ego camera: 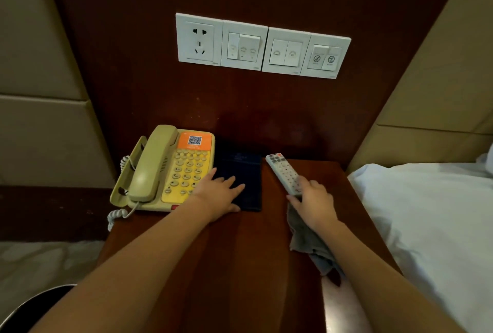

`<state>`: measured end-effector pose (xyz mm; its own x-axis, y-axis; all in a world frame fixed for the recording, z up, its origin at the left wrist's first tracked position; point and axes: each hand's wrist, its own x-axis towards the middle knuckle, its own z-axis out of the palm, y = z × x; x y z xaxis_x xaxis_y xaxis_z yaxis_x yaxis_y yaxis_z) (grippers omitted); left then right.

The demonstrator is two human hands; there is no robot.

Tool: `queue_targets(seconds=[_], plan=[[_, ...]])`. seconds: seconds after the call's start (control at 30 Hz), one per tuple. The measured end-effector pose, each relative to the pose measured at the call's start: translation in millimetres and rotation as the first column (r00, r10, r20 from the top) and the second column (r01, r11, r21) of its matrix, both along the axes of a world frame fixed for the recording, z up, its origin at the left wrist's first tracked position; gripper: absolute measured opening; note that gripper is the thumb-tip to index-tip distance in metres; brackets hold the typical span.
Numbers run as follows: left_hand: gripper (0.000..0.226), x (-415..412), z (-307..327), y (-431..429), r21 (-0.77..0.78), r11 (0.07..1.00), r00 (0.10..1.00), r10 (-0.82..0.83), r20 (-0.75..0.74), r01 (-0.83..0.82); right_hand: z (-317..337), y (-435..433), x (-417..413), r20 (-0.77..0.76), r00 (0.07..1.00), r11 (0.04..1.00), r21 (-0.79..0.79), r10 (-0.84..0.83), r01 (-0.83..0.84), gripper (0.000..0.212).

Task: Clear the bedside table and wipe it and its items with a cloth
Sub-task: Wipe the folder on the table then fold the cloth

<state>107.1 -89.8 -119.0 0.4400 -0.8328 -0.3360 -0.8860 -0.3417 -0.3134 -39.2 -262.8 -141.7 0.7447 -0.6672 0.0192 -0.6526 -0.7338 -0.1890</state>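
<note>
Dark wood table (pixel 240 252) set against a wood wall panel. Left hand (pixel 221 195): fingers (pixel 229 182) straight and spread, lying flat on a dark blue folder (pixel 244 170), gripping nothing. Folder lies flat just right of the phone (pixel 170 170), about touching its side. Right hand (pixel 316 200): fingers curled over the near end of a white remote (pixel 281 170), gripping it. Grey cloth (pixel 306 239) is bunched under the same palm and trails back under the forearm onto the table. Remote sits well right of the phone, past the folder, far end angled toward the phone side. Phone is beige with a yellow keypad, handset (pixel 153 164) on its cradle, coiled cord hanging off the table edge. White socket-and-switch strip (pixel 262 46) is on the wall above and right of the phone. White bed (pixel 426 212) is far right of the phone.
</note>
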Motion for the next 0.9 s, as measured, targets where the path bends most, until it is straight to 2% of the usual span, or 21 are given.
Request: queue_targets(seconds=[0.1, 0.23, 0.4, 0.5, 0.6, 0.67, 0.8, 0.9], plan=[[0.065, -4, -1, -4, -0.012, 0.998, 0.998, 0.066, -0.008, -0.066, 1, 22, 9, 0.007, 0.996, 0.994, -0.071, 0.085, -0.084, 0.051], [0.065, -7, -4, -6, -0.033, 0.993, 0.994, 0.11, -0.011, -0.11, 0, 36, 20, 0.017, 0.991, 0.989, -0.068, 0.13, -0.128, 0.043], [0.064, -8, -7, -5, -0.048, 0.991, 0.992, 0.127, -0.023, -0.128, 0, 39, 25, 0.009, 0.995, 0.994, -0.044, 0.101, -0.1, 0.038], [0.064, -6, -8, -6, -0.054, 0.99, 0.991, 0.128, -0.031, -0.13, -1, 39, 26, 0.025, 0.996, 0.996, -0.02, 0.091, -0.091, 0.041], [0.065, -7, -8, -4, -0.04, 0.99, 0.989, 0.132, -0.06, -0.135, -3, 37, 17, 0.035, 0.994, 0.995, 0.001, 0.104, -0.104, 0.056], [0.066, -9, -6, -3, -0.049, 0.985, 0.982, 0.158, -0.101, -0.164, 0, 33, 5, 0.035, 0.994, 0.994, -0.021, 0.108, -0.108, 0.054], [0.066, -33, 3, -4, -0.153, 0.96, 0.957, 0.199, -0.212, -0.234, 9, 26, -29, -0.029, 0.997, 0.994, -0.08, 0.075, -0.077, 0.039], [0.063, -64, 7, -5, -0.182, 0.963, 0.957, 0.151, -0.247, -0.199, 11, 26, -62, -0.135, 0.991, 0.993, -0.114, 0.011, -0.027, 0.04]])
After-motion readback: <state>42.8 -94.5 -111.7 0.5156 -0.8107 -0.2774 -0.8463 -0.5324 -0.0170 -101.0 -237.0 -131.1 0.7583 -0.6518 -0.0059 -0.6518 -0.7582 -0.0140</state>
